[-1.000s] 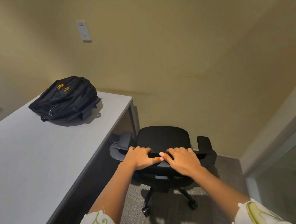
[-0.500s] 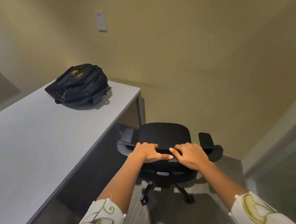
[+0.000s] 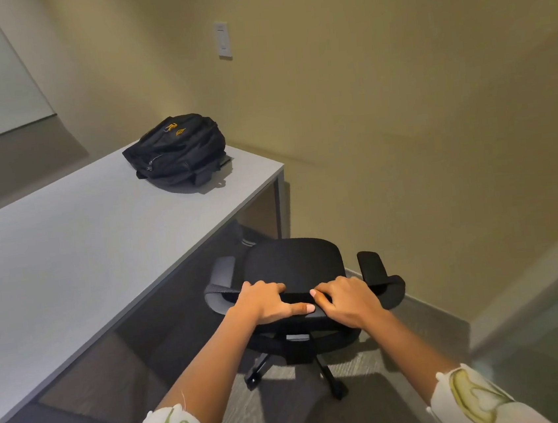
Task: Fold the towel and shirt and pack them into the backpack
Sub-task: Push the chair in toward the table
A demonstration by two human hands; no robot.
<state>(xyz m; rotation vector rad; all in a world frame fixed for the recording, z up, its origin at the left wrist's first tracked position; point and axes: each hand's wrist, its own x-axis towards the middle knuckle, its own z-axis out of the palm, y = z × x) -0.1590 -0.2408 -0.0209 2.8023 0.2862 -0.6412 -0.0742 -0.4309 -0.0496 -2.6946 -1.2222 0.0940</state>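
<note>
Left hand (image 3: 263, 302) and right hand (image 3: 349, 302) both curled over chair (image 3: 293, 261) backrest top, thumbs nearly touching. Backpack (image 3: 178, 149) lies at far desk (image 3: 70, 267) corner, well apart. Towel, shirt not in view. Risk: casters swivel, armrest may clip desk edge.

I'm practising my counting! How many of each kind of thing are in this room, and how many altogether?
black fabric backpack: 1
grey flat-topped table: 1
black wheeled office chair: 1
white wall switch: 1
left hand and right hand: 2
Total: 6
</note>
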